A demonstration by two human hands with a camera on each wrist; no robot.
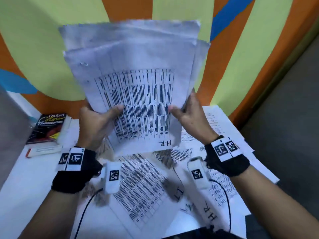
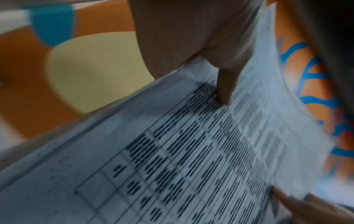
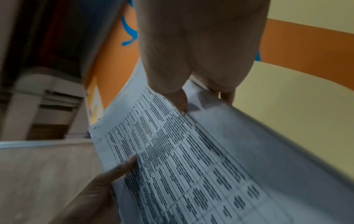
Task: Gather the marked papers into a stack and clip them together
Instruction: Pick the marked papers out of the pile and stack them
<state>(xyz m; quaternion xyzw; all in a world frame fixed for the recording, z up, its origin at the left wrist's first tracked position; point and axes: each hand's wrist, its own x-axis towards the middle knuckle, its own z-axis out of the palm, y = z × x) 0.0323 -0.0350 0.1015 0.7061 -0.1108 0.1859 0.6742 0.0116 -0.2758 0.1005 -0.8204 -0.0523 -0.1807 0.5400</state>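
A sheaf of printed table sheets is lifted off the table and held upright, its front sheet marked "H-R" near the bottom edge. My left hand grips the sheaf's left edge, thumb pressed on the front. My right hand grips the right edge, thumb in front and fingers behind. The sheets' top edges are uneven and fanned. In the left wrist view my thumb presses on the papers. In the right wrist view my thumb pinches the sheets. No clip is visible.
Several more printed sheets lie scattered on the white table, one marked "H-R". An Oxford thesaurus and a white marker lie at the left. A dark object sits at the near edge. A painted wall stands behind.
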